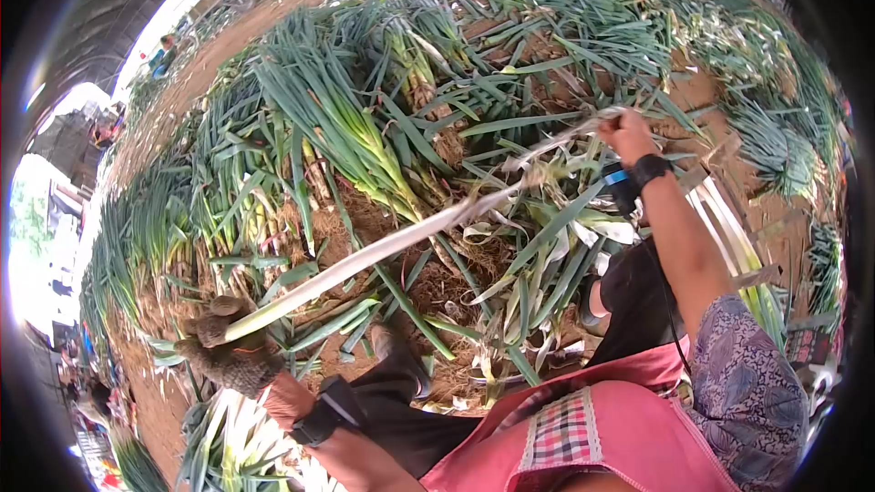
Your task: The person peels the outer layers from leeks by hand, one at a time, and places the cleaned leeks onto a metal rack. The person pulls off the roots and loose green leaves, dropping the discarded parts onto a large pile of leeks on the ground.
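Observation:
My left hand (239,355), in a dark, soiled glove, is closed around the green end of a long scallion stalk (355,262). The white shaft slants up to the right across my front, and its root end is smeared by motion. Bare and raised on the right, my right hand (627,138) pinches a pale strip of peeled outer skin (570,134), which trails toward the root end of the stalk. Below that end lie torn leaves and pale peelings (556,241). A bunch of scallions with green tops (351,123) leans just beyond the stalk.
Heaps of unpeeled scallions (173,219) spread over the dirt ground ahead and left. Clean white stalks (725,228) lie in a wooden frame (766,275) by my right side. More white stalks (239,433) lie at lower left, near my shoe (394,355).

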### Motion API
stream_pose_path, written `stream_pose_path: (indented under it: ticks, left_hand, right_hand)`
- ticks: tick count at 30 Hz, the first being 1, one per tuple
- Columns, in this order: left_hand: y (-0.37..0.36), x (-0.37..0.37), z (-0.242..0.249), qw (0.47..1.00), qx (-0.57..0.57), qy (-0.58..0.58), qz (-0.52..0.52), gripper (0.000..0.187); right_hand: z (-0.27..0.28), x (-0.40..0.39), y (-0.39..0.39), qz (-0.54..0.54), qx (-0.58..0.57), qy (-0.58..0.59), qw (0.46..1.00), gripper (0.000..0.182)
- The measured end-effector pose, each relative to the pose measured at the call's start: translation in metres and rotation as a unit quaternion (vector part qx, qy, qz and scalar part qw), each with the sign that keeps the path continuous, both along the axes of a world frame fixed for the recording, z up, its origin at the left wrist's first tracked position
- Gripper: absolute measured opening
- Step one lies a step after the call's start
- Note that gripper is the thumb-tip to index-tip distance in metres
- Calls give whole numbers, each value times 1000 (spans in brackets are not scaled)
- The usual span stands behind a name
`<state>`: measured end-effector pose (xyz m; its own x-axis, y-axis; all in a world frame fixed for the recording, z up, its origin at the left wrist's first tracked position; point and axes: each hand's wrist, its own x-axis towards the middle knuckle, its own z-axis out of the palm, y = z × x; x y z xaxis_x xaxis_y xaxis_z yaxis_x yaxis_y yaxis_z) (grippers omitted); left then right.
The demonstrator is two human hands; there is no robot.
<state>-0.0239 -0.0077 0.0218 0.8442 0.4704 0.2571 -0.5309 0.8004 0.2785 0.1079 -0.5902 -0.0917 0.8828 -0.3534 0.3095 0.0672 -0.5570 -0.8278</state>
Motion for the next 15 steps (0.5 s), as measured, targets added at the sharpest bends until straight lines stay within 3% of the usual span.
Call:
stream_pose_path:
  ticks: [2, 4, 5, 7, 9, 11, 13, 15]
  left_hand:
    - [17, -8, -6, 998, 52, 5, 36, 34]
    - [25, -13, -6, 989, 109, 29, 92, 37]
    - [23, -13, -5, 986, 120, 42, 104, 36]
    - [15, -13, -7, 986, 33, 105, 129, 31]
    - [17, -5, -14, 995, -17, 81, 47, 27]
    - [-6, 4, -12, 995, 52, 68, 53, 28]
    - [-33, 9, -3, 996, -16, 81, 29, 29]
    - [-40, 18, -10, 997, 67, 23, -38, 28]
  right_hand:
    - [-56, 20, -76, -40, 304, -38, 951, 15]
    - [-55, 33, -86, -104, 514, -1, 851, 15]
    - [-44, 40, -77, -177, 549, 67, 814, 17]
    - [-50, 50, -55, -80, 392, 113, 910, 22]
    - [-9, 42, -17, -30, 225, 144, 963, 22]
    - [18, 40, 26, 34, 254, 95, 962, 22]
    - [63, 23, 96, 72, 264, 65, 960, 24]
    - [71, 17, 134, 180, 200, 53, 962, 26]
